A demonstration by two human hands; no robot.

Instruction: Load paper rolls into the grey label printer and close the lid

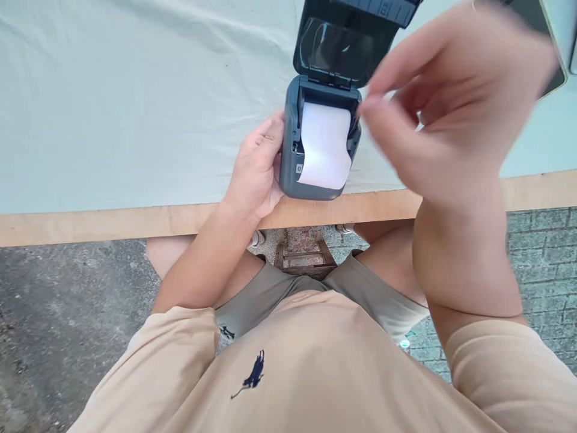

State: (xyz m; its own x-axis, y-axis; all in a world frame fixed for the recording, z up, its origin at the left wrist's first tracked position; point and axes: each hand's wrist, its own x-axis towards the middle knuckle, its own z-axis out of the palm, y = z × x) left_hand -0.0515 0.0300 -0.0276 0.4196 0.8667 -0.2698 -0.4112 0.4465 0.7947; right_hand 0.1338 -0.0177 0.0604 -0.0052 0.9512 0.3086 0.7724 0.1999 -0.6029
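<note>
A small dark label printer [315, 192] stands at the table's near edge with its hinged lid [345, 51] swung up and back. White paper [325, 144] lies in its bay, the loose end curling over the front. My left hand [259, 165] grips the printer's left side, fingers partly hidden behind it. My right hand [455, 102] is raised at the printer's upper right, smeared by motion. Its thumb and forefinger come together near the bay's right edge; whether anything is between them I cannot make out.
A pale cloth [135, 108] covers the table, which has a bare wooden front edge [90, 222]. A dark flat object with a light rim [559, 78] lies at the upper right, partly behind my right hand. Below the table is a wooden stool frame [304, 261].
</note>
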